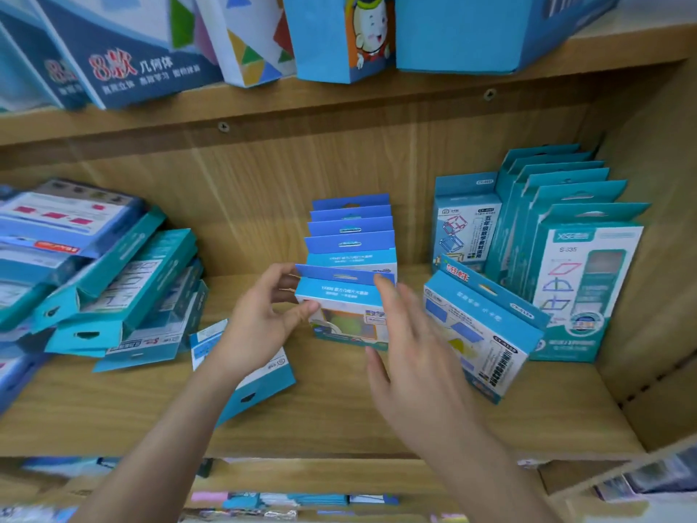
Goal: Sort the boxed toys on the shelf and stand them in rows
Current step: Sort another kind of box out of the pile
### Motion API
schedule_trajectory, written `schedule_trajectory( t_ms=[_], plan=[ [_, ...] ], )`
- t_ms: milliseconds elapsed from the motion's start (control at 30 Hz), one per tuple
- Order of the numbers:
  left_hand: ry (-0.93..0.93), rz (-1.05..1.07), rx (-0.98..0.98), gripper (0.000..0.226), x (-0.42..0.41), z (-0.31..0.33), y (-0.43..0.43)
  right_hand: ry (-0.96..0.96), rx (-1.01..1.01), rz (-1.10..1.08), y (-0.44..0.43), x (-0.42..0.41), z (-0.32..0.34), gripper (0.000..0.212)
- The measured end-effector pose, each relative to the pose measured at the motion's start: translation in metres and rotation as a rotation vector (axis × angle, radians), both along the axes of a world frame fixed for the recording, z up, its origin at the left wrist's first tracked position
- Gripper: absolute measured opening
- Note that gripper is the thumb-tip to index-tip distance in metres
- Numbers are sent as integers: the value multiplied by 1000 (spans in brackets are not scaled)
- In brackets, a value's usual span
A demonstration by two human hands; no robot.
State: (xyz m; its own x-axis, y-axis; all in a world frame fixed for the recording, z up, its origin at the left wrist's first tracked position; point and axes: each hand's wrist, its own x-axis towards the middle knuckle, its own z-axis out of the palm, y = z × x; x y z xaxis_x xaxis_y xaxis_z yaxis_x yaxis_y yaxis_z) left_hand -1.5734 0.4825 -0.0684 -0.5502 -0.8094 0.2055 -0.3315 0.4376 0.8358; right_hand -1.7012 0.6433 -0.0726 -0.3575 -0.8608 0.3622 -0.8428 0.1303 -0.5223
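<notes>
A row of blue boxed toys [350,235] stands upright in the middle of the wooden shelf [332,420]. My left hand [260,318] grips the left end of the front box [345,296] of that row, thumb in front and fingers behind. My right hand [411,345] hovers just right of the same box, fingers spread and blurred, one fingertip near its top right corner. Under my left forearm a blue box [260,383] lies flat. Another blue box [479,330] leans tilted to the right of my right hand.
A row of teal boxes [573,251] stands at the right against the shelf's side wall. A loose pile of teal and blue boxes [113,288] lies flat at the left. Larger boxes [143,50] stand on the shelf above. A lower shelf shows below.
</notes>
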Motion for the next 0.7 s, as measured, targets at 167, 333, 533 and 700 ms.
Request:
schedule_trajectory(
  t_ms=[167,333,533,700],
  plan=[
    [15,77,36,52,-7,-10,12,-43,139,-8,-14,1,-7,79],
    [-30,178,-15,64,-15,-14,18,-144,129,-30,-25,3,-13,84],
    [-78,208,-27,79,-24,-14,15,-215,87,-7,-32,2,-19,87],
    [-131,146,-6,39,-25,-19,12,-247,62,-25,-39,-3,-21,86]
  ],
)
